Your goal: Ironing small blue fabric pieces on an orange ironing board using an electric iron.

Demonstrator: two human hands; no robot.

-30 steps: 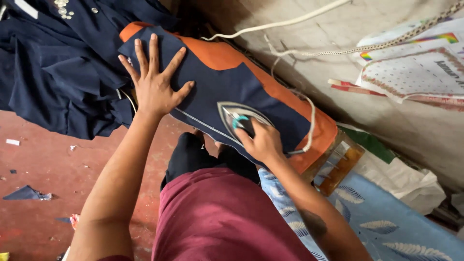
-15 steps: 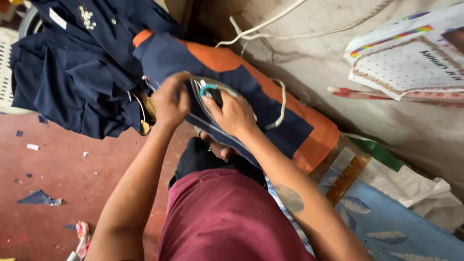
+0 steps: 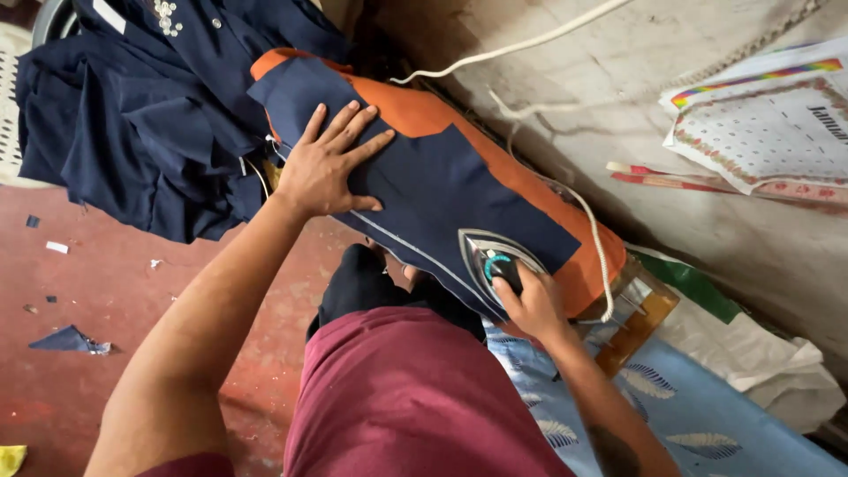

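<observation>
A: Right hand (image 3: 530, 305) clamped on the iron (image 3: 495, 263) handle, low end of the padded board (image 3: 415, 110). Left hand (image 3: 322, 163) flat, fingers spread, on the navy cloth (image 3: 442, 194).

B: Handling?

A: Iron probably heavy and hot, so take it by the handle only. Cloth looks soft and limp; a palm pins it. White cord (image 3: 594, 234) trails beside; dark clothes pile (image 3: 132, 115) lies left.

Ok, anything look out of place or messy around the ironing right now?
A few things. Fabric scraps litter the red floor. The dark blue garments are heaped in a crumpled pile, not folded. The white cord trails loosely over the orange and blue cloth close to the iron, which the right hand holds.
</observation>
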